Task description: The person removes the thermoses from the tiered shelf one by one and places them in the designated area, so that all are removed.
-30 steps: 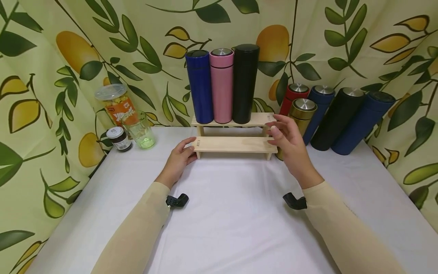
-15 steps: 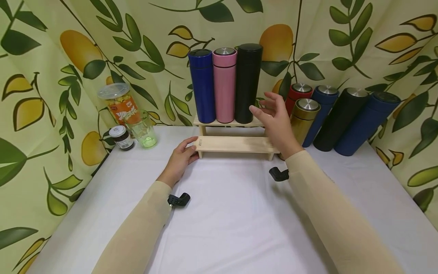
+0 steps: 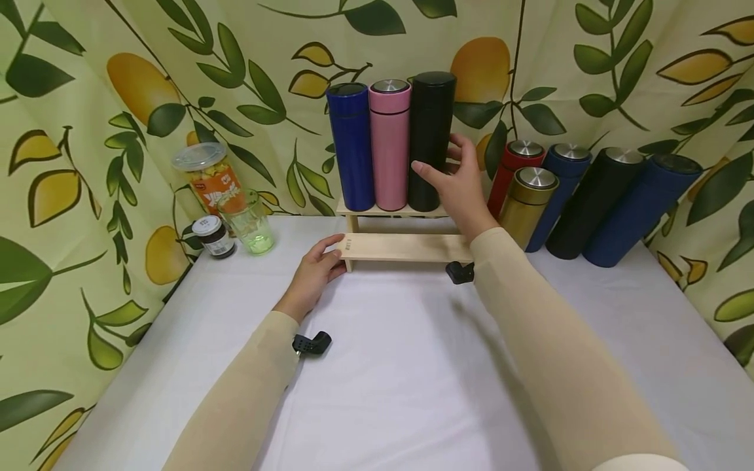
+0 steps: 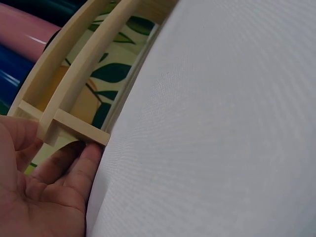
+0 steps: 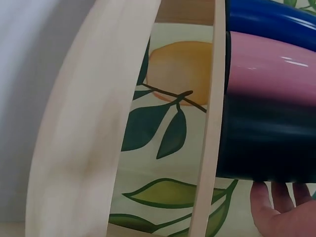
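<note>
Three flasks up on wooden rack (image 3: 406,247), top step: black flask (image 3: 431,140) rightmost, right hand (image 3: 462,185) closing round it, fingers curled, thumb in front. Left hand (image 3: 312,275) bracing rack's left end, fingers relaxed. Lift straight up, clear of pink flask (image 3: 389,144) beside.

Black flask (image 3: 432,140) — pink flask (image 3: 389,144) beside.

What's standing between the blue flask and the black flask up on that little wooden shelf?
A pink flask stands between the blue flask and the black flask on the wooden shelf's upper step. The head view shows it best; the right hand grips the black one.
</note>
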